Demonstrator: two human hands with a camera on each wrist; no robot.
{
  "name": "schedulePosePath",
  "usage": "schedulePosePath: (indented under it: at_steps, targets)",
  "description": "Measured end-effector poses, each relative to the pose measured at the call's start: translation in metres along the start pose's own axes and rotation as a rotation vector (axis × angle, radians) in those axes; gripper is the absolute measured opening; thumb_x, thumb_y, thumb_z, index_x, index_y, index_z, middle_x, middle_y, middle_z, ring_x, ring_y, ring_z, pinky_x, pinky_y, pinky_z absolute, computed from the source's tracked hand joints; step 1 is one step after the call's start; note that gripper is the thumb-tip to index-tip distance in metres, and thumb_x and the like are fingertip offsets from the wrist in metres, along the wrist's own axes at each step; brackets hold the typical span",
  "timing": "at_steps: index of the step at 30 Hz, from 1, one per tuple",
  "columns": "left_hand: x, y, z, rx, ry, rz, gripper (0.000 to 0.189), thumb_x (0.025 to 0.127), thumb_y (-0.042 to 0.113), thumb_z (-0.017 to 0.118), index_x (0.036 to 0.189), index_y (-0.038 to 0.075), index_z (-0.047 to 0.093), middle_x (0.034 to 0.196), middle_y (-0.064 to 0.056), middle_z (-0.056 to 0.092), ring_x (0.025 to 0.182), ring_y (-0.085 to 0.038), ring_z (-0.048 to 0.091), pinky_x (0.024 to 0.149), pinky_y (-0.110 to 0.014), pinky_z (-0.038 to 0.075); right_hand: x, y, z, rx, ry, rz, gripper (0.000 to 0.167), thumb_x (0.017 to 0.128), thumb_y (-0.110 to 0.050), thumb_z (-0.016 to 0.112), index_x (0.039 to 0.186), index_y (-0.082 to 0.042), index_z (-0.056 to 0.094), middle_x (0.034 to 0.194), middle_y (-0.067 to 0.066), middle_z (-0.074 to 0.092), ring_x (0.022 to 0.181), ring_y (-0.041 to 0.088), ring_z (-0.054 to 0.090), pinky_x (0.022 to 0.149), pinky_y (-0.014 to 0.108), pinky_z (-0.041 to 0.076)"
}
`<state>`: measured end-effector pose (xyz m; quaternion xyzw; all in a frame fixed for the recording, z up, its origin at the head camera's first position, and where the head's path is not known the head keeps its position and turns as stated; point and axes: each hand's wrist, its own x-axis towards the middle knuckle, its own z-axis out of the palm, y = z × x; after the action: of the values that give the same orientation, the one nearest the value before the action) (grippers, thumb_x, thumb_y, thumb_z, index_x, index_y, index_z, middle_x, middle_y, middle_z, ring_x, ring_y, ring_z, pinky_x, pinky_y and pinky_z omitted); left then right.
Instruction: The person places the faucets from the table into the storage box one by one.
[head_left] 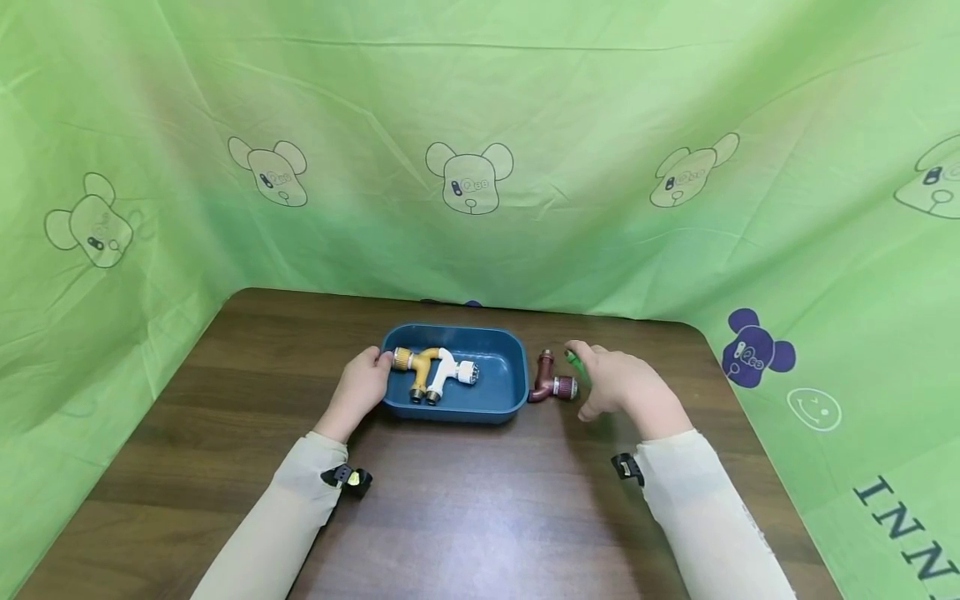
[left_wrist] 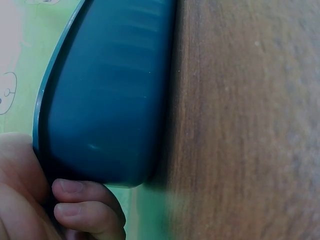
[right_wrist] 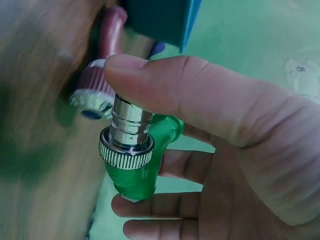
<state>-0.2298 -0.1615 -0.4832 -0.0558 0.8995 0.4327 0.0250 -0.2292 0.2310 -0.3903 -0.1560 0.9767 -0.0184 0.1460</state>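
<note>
My left hand [head_left: 360,387] grips the left end of a blue plastic tub [head_left: 491,379], with the thumb over the rim and fingertips curled against the outer wall in the left wrist view. Inside the tub lie a yellow tap [head_left: 422,371] and a white tap [head_left: 445,373], side by side at its left. My right hand [head_left: 626,385] holds a green tap [right_wrist: 136,177] right of the tub. The right wrist view shows the thumb at its ribbed silver end and the fingers behind and below its body. A maroon tap [head_left: 545,377] lies on the table between tub and right hand.
A brown wood-grain table [head_left: 457,517] carries everything. Green cloth [head_left: 480,250] with printed bear heads hangs behind and along both sides of it. Black straps [head_left: 347,477] sit on both sleeves near the wrists.
</note>
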Motion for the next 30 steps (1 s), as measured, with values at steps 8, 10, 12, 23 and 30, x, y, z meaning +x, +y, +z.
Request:
schedulePosePath:
  at_steps: [8, 10, 12, 23, 30]
  targets:
    - [0.000, 0.000, 0.000, -0.001, -0.003, -0.007, 0.034, 0.111, 0.034, 0.040, 0.100, 0.006, 0.056, 0.088, -0.012, 0.052, 0.079, -0.027, 0.051, 0.064, -0.034, 0.038, -0.003, -0.018, -0.006, 0.006, 0.039, -0.033, 0.116, 0.061, -0.032, 0.096, 0.155, -0.013, 0.032, 0.137, 0.020, 0.059, 0.110, 0.041, 0.065, 0.089, 0.058, 0.052]
    - [0.000, 0.000, 0.000, -0.005, -0.006, -0.011, 0.034, 0.111, 0.034, 0.040, 0.101, 0.006, 0.056, 0.089, -0.013, 0.053, 0.080, -0.027, 0.051, 0.064, -0.035, 0.039, -0.003, -0.021, -0.006, 0.002, 0.042, -0.038, 0.115, 0.061, -0.032, 0.097, 0.155, -0.014, 0.032, 0.137, 0.018, 0.059, 0.109, 0.039, 0.065, 0.089, 0.057, 0.052]
    - [0.000, 0.000, 0.000, -0.009, -0.009, -0.012, 0.034, 0.111, 0.034, 0.040, 0.102, 0.006, 0.057, 0.090, -0.013, 0.053, 0.081, -0.027, 0.051, 0.065, -0.035, 0.039, -0.003, -0.023, -0.006, -0.001, 0.040, -0.044, 0.115, 0.062, -0.033, 0.097, 0.155, -0.014, 0.032, 0.137, 0.018, 0.058, 0.109, 0.038, 0.065, 0.089, 0.057, 0.052]
    - [0.000, 0.000, 0.000, -0.013, -0.008, -0.008, 0.034, 0.110, 0.034, 0.040, 0.099, 0.007, 0.056, 0.085, -0.012, 0.051, 0.076, -0.026, 0.050, 0.063, -0.034, 0.038, -0.005, -0.033, -0.012, -0.018, 0.081, -0.102, 0.113, 0.067, -0.034, 0.093, 0.160, -0.018, 0.031, 0.137, 0.016, 0.057, 0.120, 0.041, 0.059, 0.091, 0.058, 0.051]
    - [-0.001, 0.001, -0.001, -0.017, -0.009, -0.009, 0.034, 0.110, 0.034, 0.040, 0.100, 0.006, 0.056, 0.085, -0.012, 0.050, 0.077, -0.026, 0.050, 0.063, -0.034, 0.038, -0.005, -0.038, -0.013, -0.021, 0.128, -0.124, 0.111, 0.066, -0.035, 0.092, 0.159, -0.018, 0.033, 0.133, 0.014, 0.059, 0.119, 0.040, 0.059, 0.090, 0.056, 0.052]
